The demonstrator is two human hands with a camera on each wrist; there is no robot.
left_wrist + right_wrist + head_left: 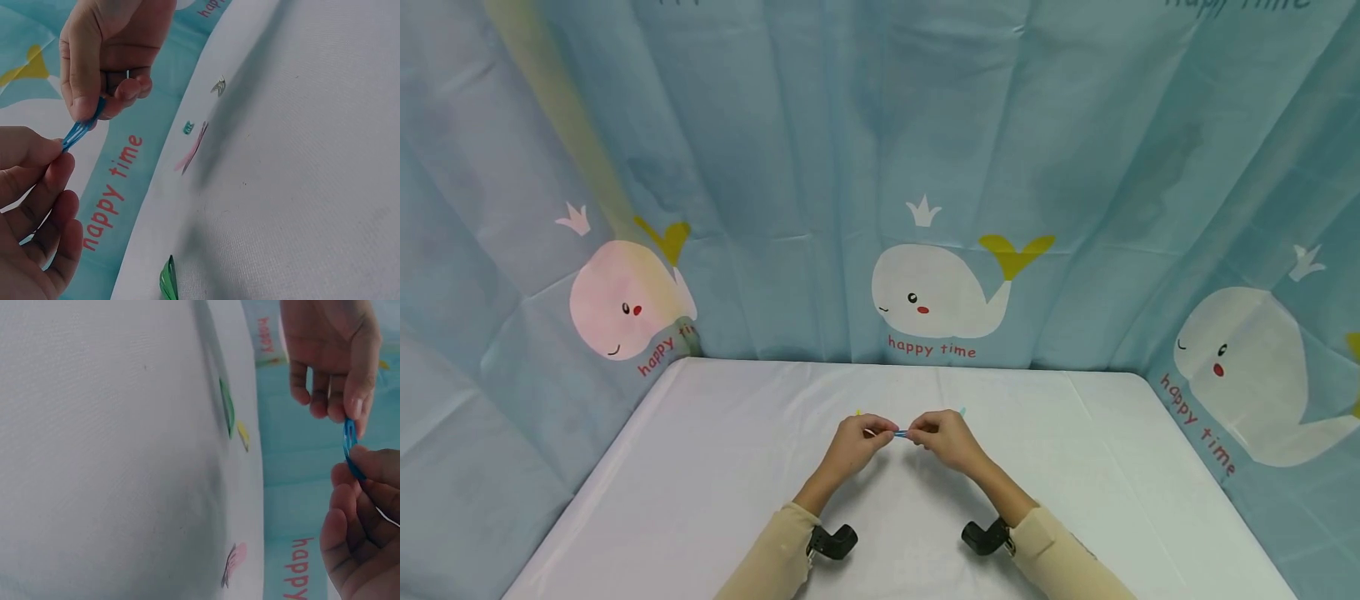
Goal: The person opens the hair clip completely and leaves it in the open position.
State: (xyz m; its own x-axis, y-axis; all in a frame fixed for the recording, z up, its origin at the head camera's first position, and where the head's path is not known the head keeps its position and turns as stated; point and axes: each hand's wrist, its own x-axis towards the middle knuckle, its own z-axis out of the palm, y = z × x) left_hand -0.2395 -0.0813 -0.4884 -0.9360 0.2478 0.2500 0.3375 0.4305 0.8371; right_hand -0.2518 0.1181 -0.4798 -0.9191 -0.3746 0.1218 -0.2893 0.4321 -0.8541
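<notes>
One left hand (pixel 852 443) and one right hand (pixel 952 439), pinching opposite ends of one blue clip (pixel 350 433), this clip held above white counter (pixel 700 483), green clip (pixel 227 408) and yellow clip (pixel 242 434) lying near each other.

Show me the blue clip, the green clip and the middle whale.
Blue clip (pixel 79 130), left wrist view: its uncovered middle.
Green clip (pixel 227 409), right wrist view: its middle.
Middle whale (pixel 942 292), head view: its white body.

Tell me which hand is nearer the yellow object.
Left. In the head view, the left hand is just this side of the yellow object; the right hand is farther off, to its right.
</notes>
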